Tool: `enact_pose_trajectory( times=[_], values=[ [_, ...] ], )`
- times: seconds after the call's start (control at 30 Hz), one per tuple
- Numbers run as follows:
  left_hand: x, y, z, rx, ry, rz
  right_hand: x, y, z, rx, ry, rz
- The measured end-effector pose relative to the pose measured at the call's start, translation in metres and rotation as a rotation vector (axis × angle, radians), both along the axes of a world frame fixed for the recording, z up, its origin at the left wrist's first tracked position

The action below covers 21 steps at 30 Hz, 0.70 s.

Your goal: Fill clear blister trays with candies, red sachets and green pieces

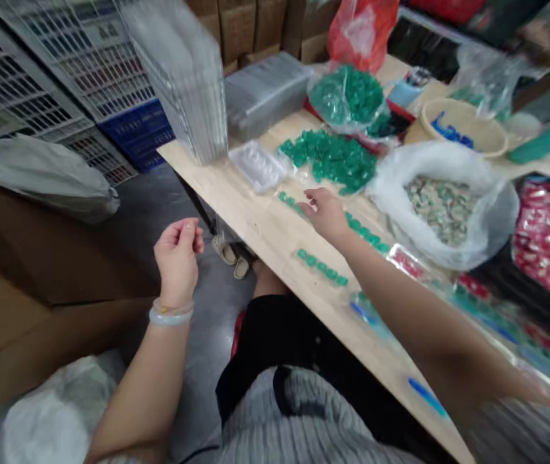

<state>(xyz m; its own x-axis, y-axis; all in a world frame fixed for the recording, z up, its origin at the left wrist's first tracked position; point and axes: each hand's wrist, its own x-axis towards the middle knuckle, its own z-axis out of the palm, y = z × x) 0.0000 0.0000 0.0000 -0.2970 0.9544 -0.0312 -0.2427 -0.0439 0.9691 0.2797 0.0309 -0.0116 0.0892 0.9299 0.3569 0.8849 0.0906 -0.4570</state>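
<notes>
Green pieces (288, 200) lie near the outstretched right hand (324, 211), fingers parted; left hand (177, 258) upright, fingers curled; grips unclear.

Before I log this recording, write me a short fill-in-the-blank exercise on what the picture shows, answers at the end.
The pale bangle circles the ____ wrist.
The loose pile on the table, just beyond the right hand, is ____ in colour.
The small pieces inside the beige tub are ____ in colour.

Missing words: left; green; blue.

Workshop with parts-strewn workbench (266, 224)
</notes>
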Motion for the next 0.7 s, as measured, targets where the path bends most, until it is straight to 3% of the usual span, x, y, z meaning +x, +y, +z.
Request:
enact_pose_trajectory(
  times=[0.1,0.17,0.33,0.43,0.53,0.63,0.7],
  values=[
    [-0.021,-0.049,-0.013,-0.056,-0.006,-0.021,0.012,-0.071,0.018,-0.010,0.015,-0.006],
    [-0.023,-0.065,-0.015,-0.053,-0.025,-0.046,0.029,-0.114,0.039,-0.014,0.019,-0.083],
    [0.021,-0.072,-0.003,0.044,-0.124,-0.157,0.088,-0.207,0.117,0.077,0.064,-0.448],
    [0.056,-0.079,-0.007,0.081,-0.014,-0.219,0.111,-0.253,0.149,0.201,0.093,-0.597],
    [0.086,-0.087,-0.031,0.154,0.317,-0.365,0.124,-0.290,0.154,0.278,0.206,-0.739],
    [0.112,-0.089,-0.058,0.342,0.653,-0.524,0.135,-0.315,0.140,0.248,0.309,-0.821],
    [0.125,-0.087,-0.072,0.436,0.785,-0.545,0.145,-0.328,0.127,0.205,0.333,-0.834]
  ],
)
